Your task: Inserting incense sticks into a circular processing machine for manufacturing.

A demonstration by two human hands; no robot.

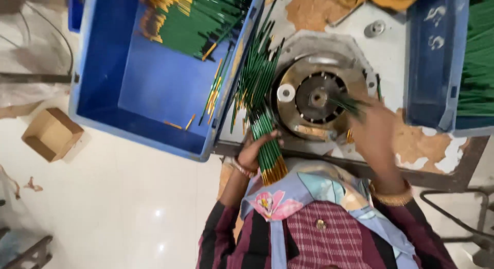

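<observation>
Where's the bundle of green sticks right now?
In the head view, the bundle of green sticks is gripped in the left hand, between the blue crate and round machine.

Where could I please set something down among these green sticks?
The blue crate's bare floor, below its stick pile, is free. Crowded: the round machine, between left hand's bundle and right hand.

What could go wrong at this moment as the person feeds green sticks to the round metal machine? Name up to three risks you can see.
1. The right hand is close over the round metal machine; if it spins, fingers might get caught.
2. The left hand grips a fanned bundle of green sticks at one end; loose ones could slide out.
3. The sticks lean on the blue crate rim and may snap or spill.
</observation>
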